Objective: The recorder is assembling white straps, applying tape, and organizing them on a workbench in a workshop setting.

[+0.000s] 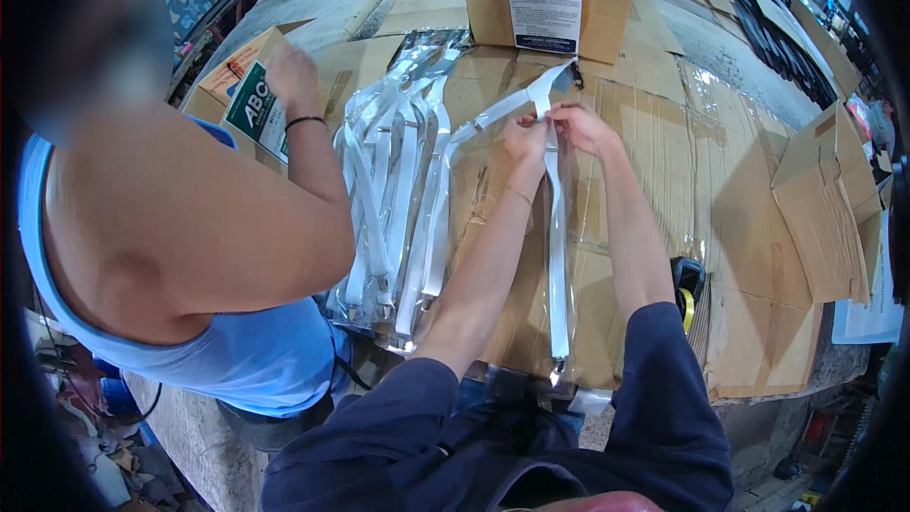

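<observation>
A pair of white suspenders (557,256) lies on the cardboard-covered table in front of me. One strap runs down towards me to a metal clip near the table edge; another bends off to the left. My left hand (524,138) and my right hand (580,127) meet just below the join of the straps, fingers pinched on the strap from either side. Whatever small part sits between the fingertips is hidden. Left of my hands is a pile of white suspenders in clear plastic bags (387,156), with metal clips showing at the near ends.
A co-worker in a blue tank top (218,351) stands close on my left, one hand at a cardboard box (223,71) with a green card. Another box (488,0) stands at the back, and an open one (825,199) at right. A tape dispenser (686,289) sits beside my right forearm.
</observation>
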A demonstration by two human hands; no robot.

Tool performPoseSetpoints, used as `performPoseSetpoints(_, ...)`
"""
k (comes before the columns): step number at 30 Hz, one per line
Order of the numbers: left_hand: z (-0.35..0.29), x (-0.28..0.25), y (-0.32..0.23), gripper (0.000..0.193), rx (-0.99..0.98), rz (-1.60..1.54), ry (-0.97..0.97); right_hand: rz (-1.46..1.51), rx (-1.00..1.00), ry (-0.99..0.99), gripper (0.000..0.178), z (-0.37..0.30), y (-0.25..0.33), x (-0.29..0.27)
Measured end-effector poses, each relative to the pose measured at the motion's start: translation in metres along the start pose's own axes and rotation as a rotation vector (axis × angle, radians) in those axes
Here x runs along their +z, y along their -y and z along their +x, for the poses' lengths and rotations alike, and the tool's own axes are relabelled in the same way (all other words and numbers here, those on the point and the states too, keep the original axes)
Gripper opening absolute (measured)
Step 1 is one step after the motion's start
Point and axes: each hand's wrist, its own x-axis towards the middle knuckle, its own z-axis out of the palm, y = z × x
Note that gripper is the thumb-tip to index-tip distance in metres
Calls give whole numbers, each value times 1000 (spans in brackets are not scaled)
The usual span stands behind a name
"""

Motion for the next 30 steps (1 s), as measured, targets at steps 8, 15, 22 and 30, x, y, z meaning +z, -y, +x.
performPoseSetpoints(8,-19,9,-4,40,104,153,-118,-321,123,-232,23,27,23,-6)
performPoseSetpoints(15,-13,19,-8,42,61,77,-235,-124,124,-221,20,1,27,6)
performPoseSetpoints(22,-16,14,-22,33,257,90,-166,-98,116,-47,36,-15,31,6)
performPoseSetpoints(30,-15,-37,-78,34,656,799,123,-115,79,-40,53,-29,24,-23)
